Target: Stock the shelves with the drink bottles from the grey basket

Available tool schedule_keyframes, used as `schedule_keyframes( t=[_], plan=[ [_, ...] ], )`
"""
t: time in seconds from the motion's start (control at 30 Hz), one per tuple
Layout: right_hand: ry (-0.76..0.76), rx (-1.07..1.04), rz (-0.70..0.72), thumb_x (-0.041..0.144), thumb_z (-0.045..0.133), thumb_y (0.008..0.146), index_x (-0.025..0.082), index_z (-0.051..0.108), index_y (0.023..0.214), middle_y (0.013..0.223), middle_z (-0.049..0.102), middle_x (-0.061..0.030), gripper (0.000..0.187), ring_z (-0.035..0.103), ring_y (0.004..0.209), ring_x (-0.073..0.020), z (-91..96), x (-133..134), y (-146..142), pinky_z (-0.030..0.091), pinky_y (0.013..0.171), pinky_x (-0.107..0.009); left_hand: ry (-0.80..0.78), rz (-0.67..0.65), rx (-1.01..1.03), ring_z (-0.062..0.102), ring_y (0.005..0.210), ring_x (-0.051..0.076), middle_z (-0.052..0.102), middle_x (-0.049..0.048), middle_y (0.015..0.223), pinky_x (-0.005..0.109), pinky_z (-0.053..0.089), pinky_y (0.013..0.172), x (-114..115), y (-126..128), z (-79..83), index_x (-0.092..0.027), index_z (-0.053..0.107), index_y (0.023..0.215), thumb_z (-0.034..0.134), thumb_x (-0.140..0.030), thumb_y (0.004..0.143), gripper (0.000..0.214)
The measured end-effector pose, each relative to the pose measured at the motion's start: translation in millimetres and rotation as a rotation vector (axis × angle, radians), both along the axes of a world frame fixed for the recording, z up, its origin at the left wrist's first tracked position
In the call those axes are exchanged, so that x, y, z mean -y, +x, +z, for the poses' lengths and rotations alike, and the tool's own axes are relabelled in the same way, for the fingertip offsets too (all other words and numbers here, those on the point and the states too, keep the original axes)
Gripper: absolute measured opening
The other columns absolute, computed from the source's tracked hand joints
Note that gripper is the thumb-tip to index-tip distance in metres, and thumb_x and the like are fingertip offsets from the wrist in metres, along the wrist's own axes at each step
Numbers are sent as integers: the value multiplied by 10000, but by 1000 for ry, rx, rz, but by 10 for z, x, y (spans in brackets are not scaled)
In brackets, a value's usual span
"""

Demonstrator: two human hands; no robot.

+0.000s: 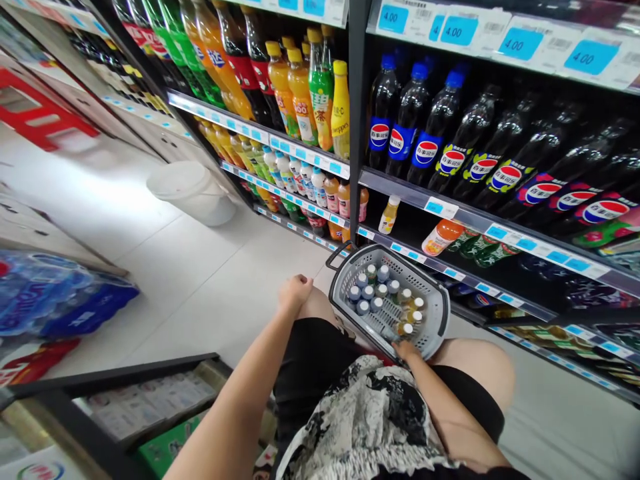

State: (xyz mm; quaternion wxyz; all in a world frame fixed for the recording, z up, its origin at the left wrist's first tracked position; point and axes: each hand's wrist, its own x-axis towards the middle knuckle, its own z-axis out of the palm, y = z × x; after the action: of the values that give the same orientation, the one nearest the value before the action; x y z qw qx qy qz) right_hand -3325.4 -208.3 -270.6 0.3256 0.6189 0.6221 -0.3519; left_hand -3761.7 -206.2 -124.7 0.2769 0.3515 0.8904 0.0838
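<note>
A grey shopping basket (440, 313) rests between my knees, with several small capped bottles (375, 293) standing in it. My right hand (407, 349) reaches over the basket's near rim, and its fingers touch the nearest bottles; the fingers are mostly hidden. My left hand (295, 292) lies on my left knee with the fingers curled closed and nothing visible in them. I am crouched in front of drink shelves.
Shelves (415, 193) of cola and juice bottles stand straight ahead. A small yellow bottle (389, 215) stands alone on a lower shelf. A white bucket (193, 192) sits on the tiled floor to the left. Wrapped water packs (55, 293) lie at far left.
</note>
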Motion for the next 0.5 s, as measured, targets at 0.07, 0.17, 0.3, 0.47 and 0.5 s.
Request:
schedule_keyframes(
  t=[0.07, 0.17, 0.3, 0.47, 0.5],
  plan=[
    [-19, 11, 8, 504, 301, 1054, 148, 804, 1247, 1455, 682, -197, 646, 599, 1446, -338, -24, 63, 58, 430, 1238, -457, -10, 14, 4, 703, 1217, 364, 776, 174, 1236, 429, 528, 1001, 26, -30, -6, -190, 783, 1180, 514, -431, 991, 408],
    [-24, 21, 14, 495, 269, 1054, 205, 817, 1220, 1459, 687, -161, 642, 565, 1485, -319, -49, 130, 175, 281, 1329, -488, -29, 30, 10, 704, 1206, 372, 778, 182, 1216, 440, 531, 996, 62, -76, -11, -187, 782, 1159, 517, -449, 988, 410],
    [8, 53, 2, 492, 324, 1040, 242, 817, 1261, 1498, 658, -157, 596, 540, 1502, -336, -57, 164, 375, 217, 1345, -504, -42, 36, 16, 706, 1181, 375, 783, 167, 1194, 440, 532, 972, 103, -145, -31, -202, 782, 1131, 512, -461, 981, 403],
    [58, 81, -46, 490, 467, 1045, 262, 795, 1298, 1495, 669, -122, 472, 540, 1511, -290, -35, 197, 616, 219, 1367, -524, -31, 32, 42, 711, 1143, 364, 787, 141, 1184, 421, 526, 924, 144, -202, -74, -219, 780, 1132, 513, -474, 974, 402],
    [83, 88, -61, 490, 522, 1036, 255, 787, 1294, 1463, 693, -118, 438, 569, 1483, -287, -26, 208, 661, 246, 1359, -556, -26, 32, 45, 712, 1139, 358, 789, 132, 1176, 415, 525, 919, 149, -202, -77, -223, 779, 1135, 516, -474, 973, 398]
  ],
)
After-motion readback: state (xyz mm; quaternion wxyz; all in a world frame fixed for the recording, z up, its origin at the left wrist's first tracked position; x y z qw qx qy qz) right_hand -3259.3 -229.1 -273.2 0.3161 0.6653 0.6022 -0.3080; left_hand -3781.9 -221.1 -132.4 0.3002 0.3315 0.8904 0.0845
